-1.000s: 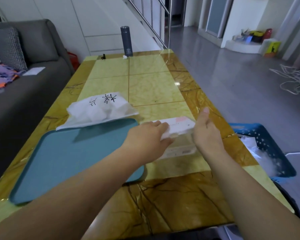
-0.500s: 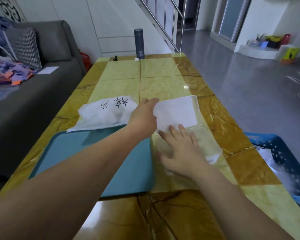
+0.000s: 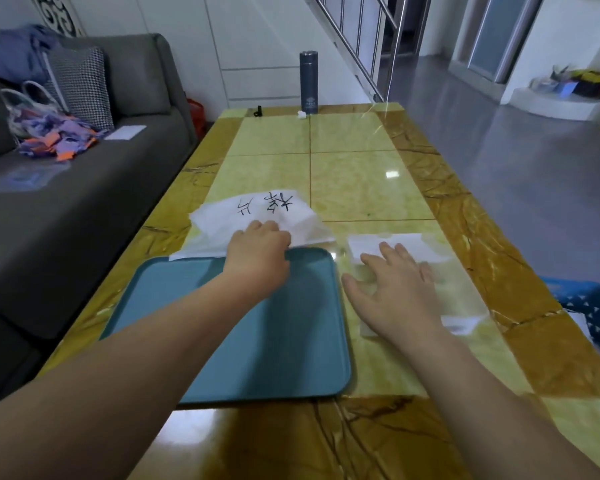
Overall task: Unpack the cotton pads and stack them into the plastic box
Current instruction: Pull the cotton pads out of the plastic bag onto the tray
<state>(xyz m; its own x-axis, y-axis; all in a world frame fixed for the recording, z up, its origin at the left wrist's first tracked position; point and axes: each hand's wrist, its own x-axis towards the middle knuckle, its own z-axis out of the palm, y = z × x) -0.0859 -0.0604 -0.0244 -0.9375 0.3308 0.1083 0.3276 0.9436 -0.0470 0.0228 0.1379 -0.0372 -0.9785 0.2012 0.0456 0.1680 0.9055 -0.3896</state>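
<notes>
Head view is showing the left hand (image 3: 257, 249) reaching onto the bag of cotton pads (image 3: 267, 213) beyond the tray (image 3: 229, 348). Its fingers are curling out of sight, so I cannot tell if they are gripping. The right hand (image 3: 397, 289) is lying spread and flat on the plastic box (image 3: 461, 289) on the table (image 3: 361, 174). Pinning the box while drawing the bag close looks wise.

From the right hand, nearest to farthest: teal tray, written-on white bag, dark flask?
1. teal tray, just left of the right hand.
2. white bag, beyond the tray's far edge.
3. dark flask, at the table's far end.
</notes>
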